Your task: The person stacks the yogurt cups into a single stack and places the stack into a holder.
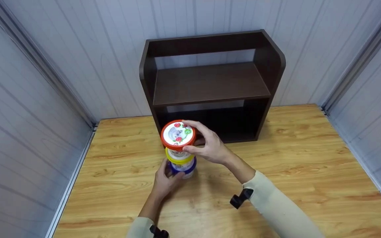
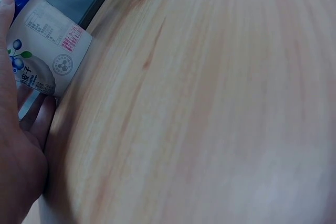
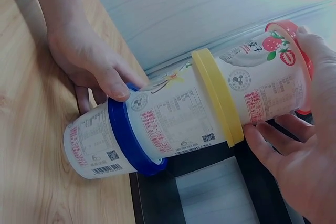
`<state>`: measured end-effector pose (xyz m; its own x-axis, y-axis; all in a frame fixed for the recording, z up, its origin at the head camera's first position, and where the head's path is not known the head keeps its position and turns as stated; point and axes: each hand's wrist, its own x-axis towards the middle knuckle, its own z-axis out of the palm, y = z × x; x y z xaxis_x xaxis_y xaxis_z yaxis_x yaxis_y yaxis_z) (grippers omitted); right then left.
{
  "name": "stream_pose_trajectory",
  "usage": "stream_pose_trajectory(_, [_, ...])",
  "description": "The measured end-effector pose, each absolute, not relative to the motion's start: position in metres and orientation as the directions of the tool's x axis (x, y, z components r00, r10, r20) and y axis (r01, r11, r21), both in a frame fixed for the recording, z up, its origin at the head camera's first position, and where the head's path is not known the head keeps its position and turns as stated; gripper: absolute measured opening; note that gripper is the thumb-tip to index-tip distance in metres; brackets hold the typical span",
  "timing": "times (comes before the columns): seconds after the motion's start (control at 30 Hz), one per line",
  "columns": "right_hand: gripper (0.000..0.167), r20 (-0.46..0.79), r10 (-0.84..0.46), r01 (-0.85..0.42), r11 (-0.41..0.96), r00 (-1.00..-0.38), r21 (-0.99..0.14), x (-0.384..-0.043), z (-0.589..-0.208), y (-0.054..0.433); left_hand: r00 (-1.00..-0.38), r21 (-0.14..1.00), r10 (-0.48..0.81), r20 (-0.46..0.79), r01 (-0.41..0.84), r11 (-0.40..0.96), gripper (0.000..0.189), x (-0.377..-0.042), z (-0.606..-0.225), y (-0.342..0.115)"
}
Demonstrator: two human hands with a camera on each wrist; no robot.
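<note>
Three white printed tubs stand in one upright column on the table. The top one is a red-lidded tub (image 1: pixel 178 135) with strawberries on it. Below it comes a yellow-lidded tub (image 3: pixel 176 114) with a vanilla flower print, and at the bottom a blue-lidded tub (image 2: pixel 50 45) with blueberries. My right hand (image 1: pixel 212 147) grips the red-lidded tub from the right, its thumb and fingers spread around the lid and side. My left hand (image 1: pixel 164 183) holds the blue-lidded tub low down, thumb at the blue rim and fingers around the far side.
A dark brown two-tier shelf (image 1: pixel 212 84) stands directly behind the column, against the back wall. The wooden table (image 1: pixel 117 181) runs out to both sides. Pale panel walls (image 1: pixel 117 59) enclose the left, back and right.
</note>
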<state>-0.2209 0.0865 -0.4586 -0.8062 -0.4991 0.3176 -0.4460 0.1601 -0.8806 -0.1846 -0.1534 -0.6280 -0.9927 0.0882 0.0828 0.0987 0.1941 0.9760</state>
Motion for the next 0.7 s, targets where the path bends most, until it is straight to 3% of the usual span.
stream_pose_trajectory(0.7, [0.081, 0.346, -0.434, -0.446, 0.152, -0.832, -0.882, -0.225, -0.472, 0.111, -0.992, 0.98, 0.104, 0.068, 0.086, 0.181, 0.081, -0.185, -0.628, -0.154])
